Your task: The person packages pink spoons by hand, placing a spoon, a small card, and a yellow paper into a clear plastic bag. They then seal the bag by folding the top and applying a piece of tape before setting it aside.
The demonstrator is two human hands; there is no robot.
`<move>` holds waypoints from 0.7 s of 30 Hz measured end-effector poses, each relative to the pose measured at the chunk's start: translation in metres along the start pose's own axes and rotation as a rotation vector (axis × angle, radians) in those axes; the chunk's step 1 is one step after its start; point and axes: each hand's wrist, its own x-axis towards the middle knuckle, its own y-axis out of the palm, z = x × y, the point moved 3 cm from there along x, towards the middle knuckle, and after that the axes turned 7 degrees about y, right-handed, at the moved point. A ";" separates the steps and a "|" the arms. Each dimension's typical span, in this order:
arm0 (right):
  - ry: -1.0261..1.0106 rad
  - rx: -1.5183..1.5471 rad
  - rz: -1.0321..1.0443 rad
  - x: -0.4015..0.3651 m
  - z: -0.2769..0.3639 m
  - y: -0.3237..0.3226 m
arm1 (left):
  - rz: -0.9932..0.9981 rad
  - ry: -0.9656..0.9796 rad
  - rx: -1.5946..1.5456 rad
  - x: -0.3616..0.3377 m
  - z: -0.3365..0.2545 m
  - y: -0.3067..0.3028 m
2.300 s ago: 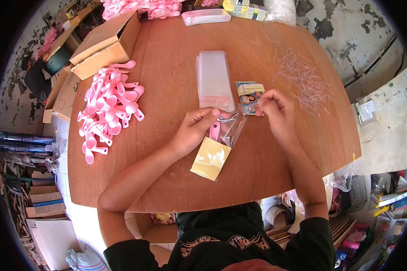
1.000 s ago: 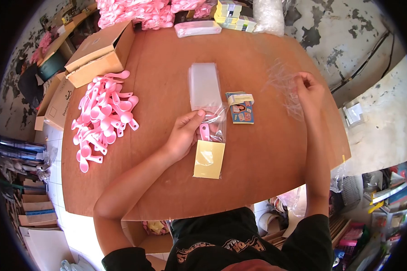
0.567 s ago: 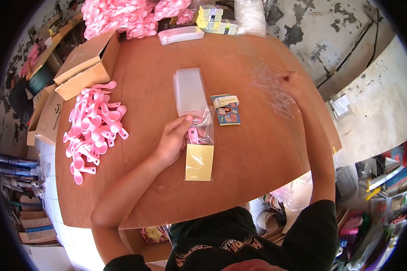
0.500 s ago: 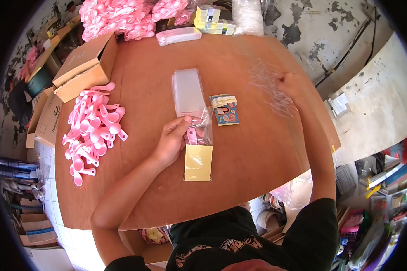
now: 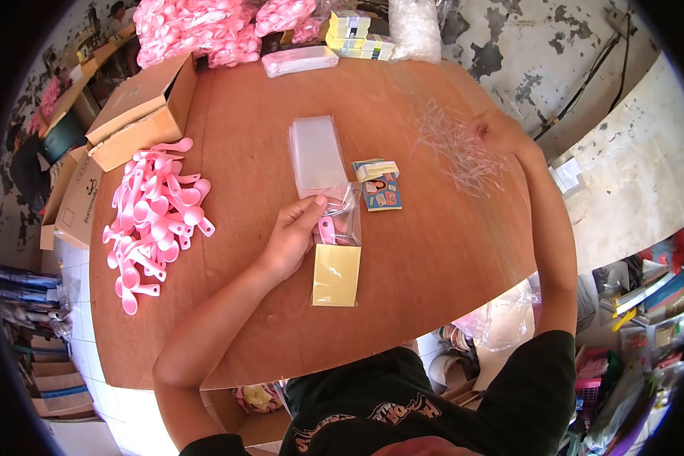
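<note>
Left hand (image 5: 298,228): I see it clamped on the clear packet (image 5: 336,275), probably to steady it.
Right hand (image 5: 498,135): beside plastic strips (image 5: 463,156); grip, I cannot tell.

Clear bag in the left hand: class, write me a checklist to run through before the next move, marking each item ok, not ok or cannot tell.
1. Left hand has hold of the clear bag: ok.
2. Pink spoon in the bag: ok, its handle shows through the film.
3. Yellow card at the bag's near end: ok.
4. Bag's top end closed: cannot tell, the fingers and glare hide it.
5. Both hands at the bag: not ok, the right hand is beside the plastic strips.
6. Right hand free of strips: cannot tell, its fingertips are unclear.
</note>
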 end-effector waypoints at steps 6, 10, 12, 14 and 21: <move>0.034 0.535 0.046 -0.029 0.029 -0.063 | -0.016 -0.008 0.008 -0.002 0.000 0.000; -0.158 1.120 0.004 -0.053 0.021 -0.072 | -0.042 -0.034 0.021 0.000 0.000 -0.001; -0.001 1.134 0.096 -0.043 0.006 -0.044 | -0.025 -0.033 0.021 -0.001 -0.003 0.000; 0.161 1.141 0.190 -0.039 -0.014 -0.002 | -0.008 -0.034 0.016 -0.002 -0.003 0.002; 0.456 0.181 -0.243 -0.062 -0.048 0.015 | -0.029 -0.044 0.022 -0.001 0.000 -0.001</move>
